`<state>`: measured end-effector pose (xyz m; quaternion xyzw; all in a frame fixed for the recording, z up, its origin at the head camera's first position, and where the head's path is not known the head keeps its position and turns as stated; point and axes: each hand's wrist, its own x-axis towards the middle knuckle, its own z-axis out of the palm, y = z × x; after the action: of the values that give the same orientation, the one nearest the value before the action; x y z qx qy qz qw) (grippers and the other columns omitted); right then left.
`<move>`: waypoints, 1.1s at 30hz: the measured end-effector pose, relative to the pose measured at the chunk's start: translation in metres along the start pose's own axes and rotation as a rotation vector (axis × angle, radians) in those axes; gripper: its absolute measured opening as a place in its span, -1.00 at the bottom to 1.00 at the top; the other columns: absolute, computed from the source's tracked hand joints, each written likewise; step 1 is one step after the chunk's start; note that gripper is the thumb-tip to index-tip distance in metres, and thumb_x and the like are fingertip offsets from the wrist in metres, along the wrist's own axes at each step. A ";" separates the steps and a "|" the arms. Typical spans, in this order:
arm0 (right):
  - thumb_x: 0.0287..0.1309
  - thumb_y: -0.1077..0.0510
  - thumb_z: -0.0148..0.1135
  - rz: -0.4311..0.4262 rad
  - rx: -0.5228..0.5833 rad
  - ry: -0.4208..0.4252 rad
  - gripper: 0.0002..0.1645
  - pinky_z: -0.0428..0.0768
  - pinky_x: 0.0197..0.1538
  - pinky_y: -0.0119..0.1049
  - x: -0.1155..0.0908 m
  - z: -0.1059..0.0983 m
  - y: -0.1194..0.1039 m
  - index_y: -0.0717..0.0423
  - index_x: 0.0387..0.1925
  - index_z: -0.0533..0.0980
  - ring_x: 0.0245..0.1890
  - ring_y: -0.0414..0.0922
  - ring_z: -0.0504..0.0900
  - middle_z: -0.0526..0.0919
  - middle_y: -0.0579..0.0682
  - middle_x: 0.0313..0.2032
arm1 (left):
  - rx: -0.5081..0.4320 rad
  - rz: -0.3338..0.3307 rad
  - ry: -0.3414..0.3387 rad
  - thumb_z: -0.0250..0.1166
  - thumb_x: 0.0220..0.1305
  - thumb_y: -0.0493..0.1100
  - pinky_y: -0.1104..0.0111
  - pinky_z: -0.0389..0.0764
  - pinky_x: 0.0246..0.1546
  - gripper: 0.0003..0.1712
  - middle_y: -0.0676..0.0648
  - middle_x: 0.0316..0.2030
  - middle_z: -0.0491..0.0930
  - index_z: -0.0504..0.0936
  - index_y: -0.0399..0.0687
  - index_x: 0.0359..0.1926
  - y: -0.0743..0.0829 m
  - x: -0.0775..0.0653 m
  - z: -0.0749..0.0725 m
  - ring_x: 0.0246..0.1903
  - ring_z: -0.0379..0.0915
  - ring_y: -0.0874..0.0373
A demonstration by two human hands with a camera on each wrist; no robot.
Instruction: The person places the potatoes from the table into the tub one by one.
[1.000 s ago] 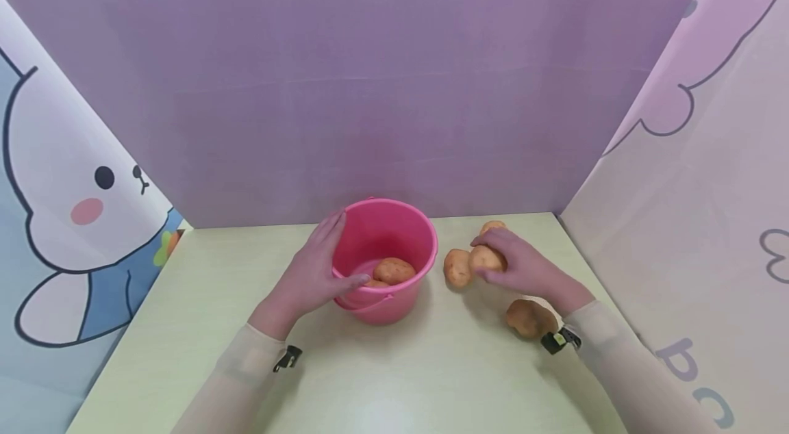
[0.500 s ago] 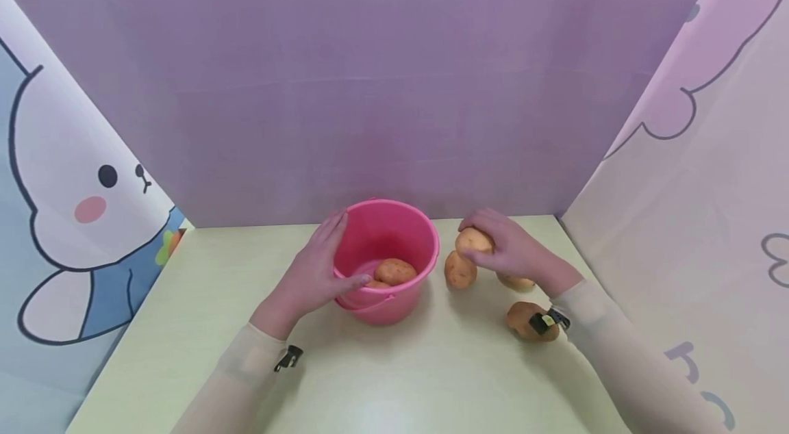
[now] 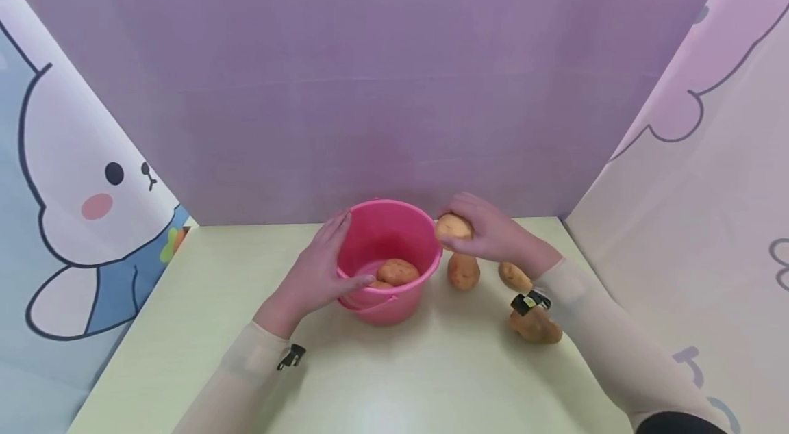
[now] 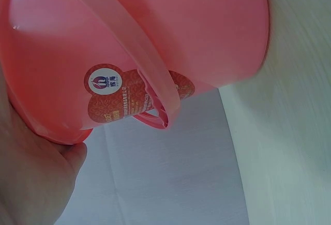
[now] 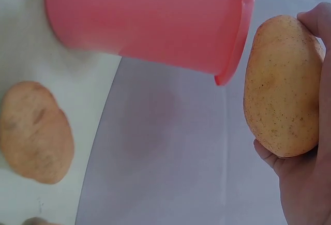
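Note:
A pink bucket (image 3: 390, 309) stands on the pale table with two potatoes inside, one potato (image 3: 397, 272) largely visible and the other mostly hidden behind the front rim. My left hand (image 3: 316, 278) holds the bucket's left side at the rim, thumb across the front edge. In the left wrist view, the bucket's handle (image 4: 150, 64) hangs down over a red label. My right hand (image 3: 493, 230) grips a light potato (image 5: 282, 88), raised beside the bucket's right rim. Below it, a potato (image 3: 464, 273) lies on the table close to the bucket.
Two more potatoes rest at the right: a small potato (image 3: 514, 276) by the right wrist and a browner potato (image 3: 535, 326) nearer the front, partly covered by the wrist strap. A purple wall panel (image 3: 382, 78) rises behind the table (image 3: 382, 379), with printed panels on both sides.
My right hand has lifted its potato and carried it left to the bucket's rim, uncovering the small potato behind. My left hand has stayed on the bucket.

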<state>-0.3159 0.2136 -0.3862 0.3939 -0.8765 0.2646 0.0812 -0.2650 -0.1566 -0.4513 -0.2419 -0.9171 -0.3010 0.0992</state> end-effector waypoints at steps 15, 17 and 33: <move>0.30 -0.24 0.51 -0.037 0.016 -0.041 -0.59 0.62 -0.08 -0.10 0.041 0.014 -0.012 -0.22 0.06 0.66 -0.03 -0.18 0.53 0.63 -0.27 -0.09 | -0.022 -0.023 -0.014 0.45 0.16 0.63 -0.24 0.70 0.22 0.51 -0.09 0.75 0.03 -0.01 -0.09 0.81 0.002 -0.001 -0.002 0.69 -0.01 -0.17; 0.30 -0.25 0.51 -0.071 -0.003 -0.047 -0.57 0.61 -0.04 -0.11 0.047 0.016 -0.013 -0.19 0.06 0.67 -0.02 -0.18 0.53 0.64 -0.26 -0.09 | -0.025 -0.017 -0.011 0.46 0.16 0.63 -0.23 0.71 0.21 0.51 -0.09 0.75 0.04 -0.01 -0.08 0.81 0.002 -0.001 -0.002 0.69 0.01 -0.17; 0.36 -0.29 0.47 -0.181 -0.045 -0.120 -0.51 0.64 0.02 -0.19 0.086 0.041 -0.021 -0.09 0.09 0.66 0.00 -0.19 0.54 0.64 -0.23 -0.04 | -0.013 0.011 -0.009 0.41 0.21 0.63 -0.23 0.69 0.24 0.49 -0.09 0.76 0.03 -0.02 -0.12 0.80 -0.001 -0.001 -0.003 0.70 -0.01 -0.16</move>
<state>-0.3554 0.1250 -0.3820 0.4845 -0.8464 0.2125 0.0609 -0.2648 -0.1594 -0.4497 -0.2492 -0.9142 -0.3052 0.0950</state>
